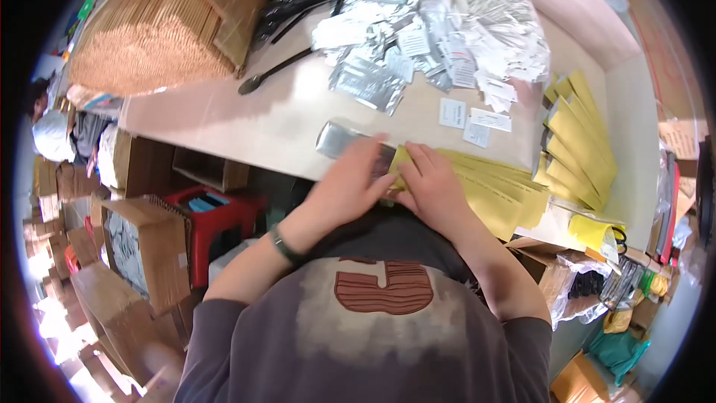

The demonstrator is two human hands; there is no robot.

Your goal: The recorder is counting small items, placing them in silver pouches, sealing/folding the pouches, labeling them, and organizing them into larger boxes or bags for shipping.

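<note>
Presently, both hands meet at the near edge of the table point(246, 123), just in front of the person's chest. The left hand point(344, 190) lies over a silver foil pouch point(339, 139), whose far end juts out past the fingertips toward the left. The right hand point(432, 186) rests on the near end of a row of yellow envelopes point(500, 190) fanned along the table edge.

The step in hand appears to be pairing the pouch with the topmost envelope. Doing it well likely calls for keeping the pouch flat and square to the envelope's open end, and for pinning only the top envelope, so that the ones beneath do not shift with it.

Left fingers point(371, 155): extended and slightly curled, pressing down on the pouch rather than wrapped around it; whether the thumb hooks under the pouch cannot be told. Right fingers point(418, 158): held close together and bent, their tips touching the envelope's yellow edge beside the pouch; a true pinch cannot be confirmed, as the fingertips overlap those of the left hand.

A dark band sits on the left wrist. Farther back lie a heap of foil pouches point(373, 37), small white slips point(477, 116), a dark long-handled tool point(272, 75), and a box of thin wooden sticks point(153, 33). A second fan of envelopes point(578, 142) lies to the right, well apart from the hands.
</note>
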